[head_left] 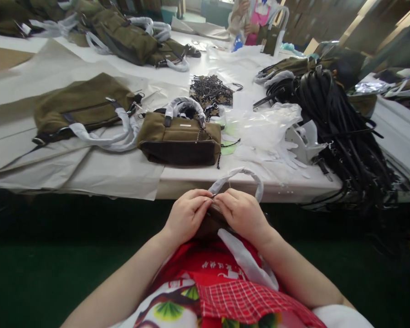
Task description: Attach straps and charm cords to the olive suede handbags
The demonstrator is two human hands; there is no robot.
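Observation:
Both hands meet just in front of the table edge, over a dark handbag (210,224) held against my red apron (205,264). My left hand (189,214) is closed, its thumb and fingers pinched together at the bag's top. Closed in the same way, my right hand (242,213) pinches right beside it, fingertips nearly touching. A tiny metallic, beaded-looking bit shows between the fingertips; its kind is too small to tell. One plastic-wrapped handle (258,184) of this bag arches up behind my right hand, and a white wrapped strip hangs down over the apron. My hands hide most of the bag.
An olive handbag (182,132) with a dark base stands ahead on the table (130,175). A larger olive bag (85,107) lies left of it. Behind are a pile of small chains (212,91), plastic bags (259,127), black straps (341,114) hanging over the edge, and a co-worker (256,20).

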